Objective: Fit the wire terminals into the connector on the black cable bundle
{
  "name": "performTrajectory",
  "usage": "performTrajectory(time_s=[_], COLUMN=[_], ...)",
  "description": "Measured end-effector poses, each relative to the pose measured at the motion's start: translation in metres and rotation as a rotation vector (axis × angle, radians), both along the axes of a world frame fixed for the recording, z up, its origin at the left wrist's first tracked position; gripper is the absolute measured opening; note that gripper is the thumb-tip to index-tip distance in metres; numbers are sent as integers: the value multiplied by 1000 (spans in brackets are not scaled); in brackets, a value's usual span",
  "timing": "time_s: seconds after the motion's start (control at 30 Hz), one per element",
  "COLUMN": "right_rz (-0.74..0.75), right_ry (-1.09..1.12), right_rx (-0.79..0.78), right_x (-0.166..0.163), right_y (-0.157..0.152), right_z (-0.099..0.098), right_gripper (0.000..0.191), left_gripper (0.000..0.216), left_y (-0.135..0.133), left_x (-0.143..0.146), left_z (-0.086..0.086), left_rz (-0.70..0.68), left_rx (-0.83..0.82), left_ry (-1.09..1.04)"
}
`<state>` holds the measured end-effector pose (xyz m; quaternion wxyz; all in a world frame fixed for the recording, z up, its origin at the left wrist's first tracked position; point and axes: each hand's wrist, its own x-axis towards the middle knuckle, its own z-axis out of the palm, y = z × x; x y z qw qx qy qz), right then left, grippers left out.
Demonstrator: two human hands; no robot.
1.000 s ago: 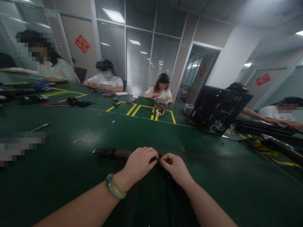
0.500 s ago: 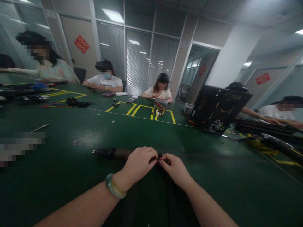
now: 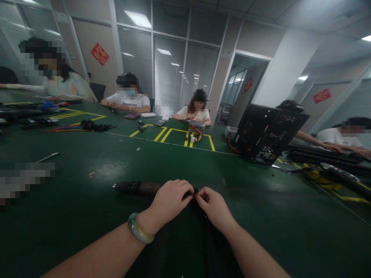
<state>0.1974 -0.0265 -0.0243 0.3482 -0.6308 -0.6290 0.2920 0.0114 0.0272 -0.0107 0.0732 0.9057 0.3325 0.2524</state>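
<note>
My left hand, a pale green bangle on its wrist, is closed over the right end of a long dark tube-like part that lies across the green table. My right hand is pinched against the left hand's fingertips on a small dark piece I cannot make out. Dark cables or straps run from under both hands toward me.
An open black computer chassis stands at the right. A power supply with coloured wires sits inside yellow floor-tape lines far ahead. Several other people sit round the table. Cable bundles lie at the left, long dark parts at the right.
</note>
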Motion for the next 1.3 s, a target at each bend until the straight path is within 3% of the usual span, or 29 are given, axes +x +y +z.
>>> performTrajectory(time_s=[0.23,0.53,1.3], right_rz=[-15,-1,16], right_ry=[-45,-40,-37], right_rx=[8,59,6], right_x=[-2,-2,-1], right_y=[-1,2,-2], right_z=[6,-2,7], right_gripper=[11,10,11], left_gripper=[6,7,9], left_y=[0,1,0], left_x=[0,0,-1], left_z=[-1,-3,0], left_rz=[4,-11,-21], left_rx=[16,43,4], left_ry=[19,31,2])
